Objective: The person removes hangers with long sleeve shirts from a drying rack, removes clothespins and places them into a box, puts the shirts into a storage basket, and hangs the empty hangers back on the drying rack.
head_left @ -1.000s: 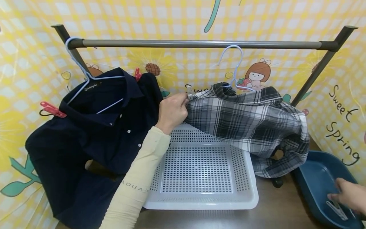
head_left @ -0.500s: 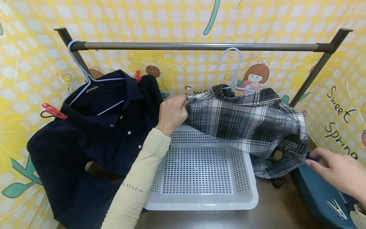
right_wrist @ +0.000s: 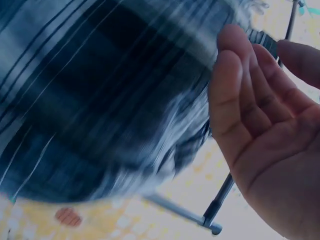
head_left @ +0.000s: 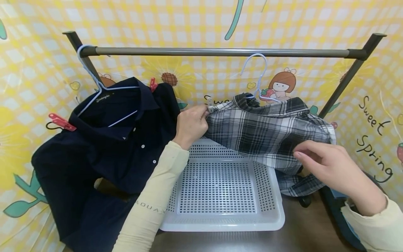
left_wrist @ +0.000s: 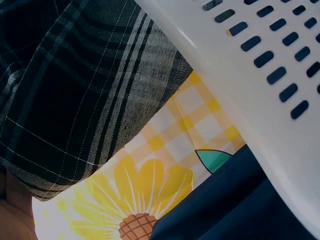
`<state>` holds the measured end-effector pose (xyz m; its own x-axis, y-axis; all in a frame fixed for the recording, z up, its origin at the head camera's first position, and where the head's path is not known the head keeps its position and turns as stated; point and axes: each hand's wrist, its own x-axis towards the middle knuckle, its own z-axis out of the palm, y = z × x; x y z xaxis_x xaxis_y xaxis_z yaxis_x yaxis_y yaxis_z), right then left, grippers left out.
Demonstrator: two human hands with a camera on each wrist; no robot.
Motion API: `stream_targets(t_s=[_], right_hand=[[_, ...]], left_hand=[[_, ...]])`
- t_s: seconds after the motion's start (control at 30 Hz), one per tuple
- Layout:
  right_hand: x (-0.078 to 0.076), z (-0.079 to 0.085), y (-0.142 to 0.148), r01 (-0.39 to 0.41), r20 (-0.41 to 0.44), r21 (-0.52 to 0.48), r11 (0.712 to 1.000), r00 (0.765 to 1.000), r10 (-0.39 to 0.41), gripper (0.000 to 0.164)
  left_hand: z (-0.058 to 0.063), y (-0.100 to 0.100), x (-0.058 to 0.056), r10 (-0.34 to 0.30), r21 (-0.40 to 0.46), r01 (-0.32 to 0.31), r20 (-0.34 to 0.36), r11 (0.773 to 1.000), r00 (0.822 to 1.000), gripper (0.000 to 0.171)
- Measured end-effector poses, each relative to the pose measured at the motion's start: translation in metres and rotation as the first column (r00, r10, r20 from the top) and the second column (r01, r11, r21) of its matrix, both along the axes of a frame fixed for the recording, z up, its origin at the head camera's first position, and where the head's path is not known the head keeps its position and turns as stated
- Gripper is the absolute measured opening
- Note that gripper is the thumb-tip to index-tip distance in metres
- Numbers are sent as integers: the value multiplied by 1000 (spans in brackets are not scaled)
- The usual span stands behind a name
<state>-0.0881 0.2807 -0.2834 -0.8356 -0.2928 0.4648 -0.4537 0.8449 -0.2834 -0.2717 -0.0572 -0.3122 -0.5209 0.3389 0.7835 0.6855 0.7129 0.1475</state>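
A grey-and-black plaid shirt hangs from a pale blue hanger on the rail. My left hand grips the shirt at its left shoulder, right beside a clear clothespin that sticks up there. The left wrist view has the hand's edge at the shirt's lower corner. In front of the shirt's right side is my right hand, thumb and fingers apart. The right wrist view shows its palm bare, the fingers extended near the cloth.
A navy shirt hangs at left on another pale blue hanger, with red clothespins at its shoulders. The metal rail spans above. Below stands a white perforated basket. A dark blue bin sits at right, partly behind the right arm.
My right hand has risen out of the blue bin and moved left to the front of the plaid shirt. The left hand keeps its grip at the shoulder.
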Motion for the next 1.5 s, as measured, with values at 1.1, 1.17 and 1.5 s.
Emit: stream_targets(t_s=[1.1, 1.17, 1.5], right_hand=[[-84, 17, -140, -326, -28, -427, 843, 937, 348, 50], [-88, 17, -146, -307, 12, -445, 841, 937, 348, 54], [-105, 16, -172, -255, 26, -437, 862, 955, 295, 55]], left_hand=[[1, 0, 1, 17, -18, -17, 2, 1000, 1000, 15], [1, -1, 1, 15, -15, -16, -4, 1000, 1000, 15], [1, -1, 0, -7, -5, 7, -43, 1000, 999, 16]])
